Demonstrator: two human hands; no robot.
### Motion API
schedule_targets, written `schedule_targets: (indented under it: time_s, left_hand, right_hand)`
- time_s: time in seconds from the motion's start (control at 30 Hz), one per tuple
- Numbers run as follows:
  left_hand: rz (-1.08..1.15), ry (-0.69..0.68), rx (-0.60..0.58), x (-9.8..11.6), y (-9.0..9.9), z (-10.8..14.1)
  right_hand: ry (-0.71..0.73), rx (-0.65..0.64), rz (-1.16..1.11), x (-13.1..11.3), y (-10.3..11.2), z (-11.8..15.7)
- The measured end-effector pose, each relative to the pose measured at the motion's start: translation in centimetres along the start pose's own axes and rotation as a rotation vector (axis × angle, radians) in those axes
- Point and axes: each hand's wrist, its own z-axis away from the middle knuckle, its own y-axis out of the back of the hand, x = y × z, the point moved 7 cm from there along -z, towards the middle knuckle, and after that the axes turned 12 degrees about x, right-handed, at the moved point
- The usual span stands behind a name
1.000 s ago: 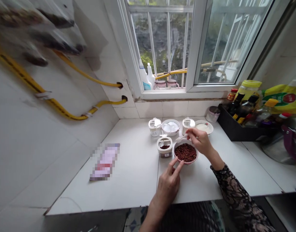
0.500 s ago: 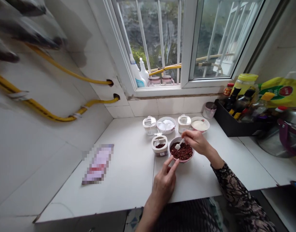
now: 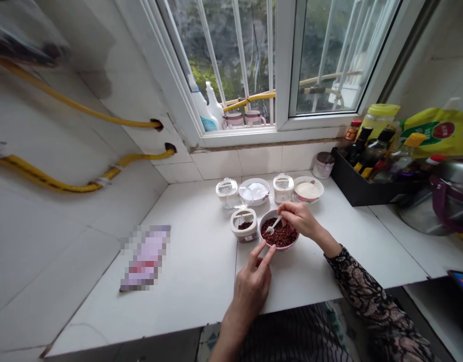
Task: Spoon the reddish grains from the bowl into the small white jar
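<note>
My right hand (image 3: 298,219) pinches a small white spoon (image 3: 273,226), whose scoop lies over the dark red peppercorn-like grains (image 3: 282,236) in a round bowl (image 3: 280,248). At the bowl's near rim rest two spread fingertips of my left hand (image 3: 253,279), which holds nothing. Left of the bowl stands a clear jar with a cream rim (image 3: 244,226), its lid raised, with some of the same dark grains inside. Behind are a bowl of white grains (image 3: 254,192), a bowl of pale grains (image 3: 309,189) and two clear lidded jars, one left (image 3: 227,193) and one right (image 3: 283,189).
A blurred purple packet (image 3: 146,257) lies on the white counter (image 3: 201,266) at left. Against the back wall stands a pinkish jar (image 3: 323,165), beside a black box of bottles (image 3: 356,186). A metal pot (image 3: 423,211) is at the right.
The whole view has shifted, so most things appear slightly further left. My right hand and the spoon keep nearly the same place over the bowl; my left fingertips are still at its rim.
</note>
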Motion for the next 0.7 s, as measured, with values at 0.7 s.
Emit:
schedule_targets:
  time_s: [0.7]
  left_hand:
    - [0.002, -0.018, 0.007, -0.2, -0.4, 0.3]
  right_hand:
    - [-0.114, 0.160, -0.322, 0.3, -0.9, -0.5]
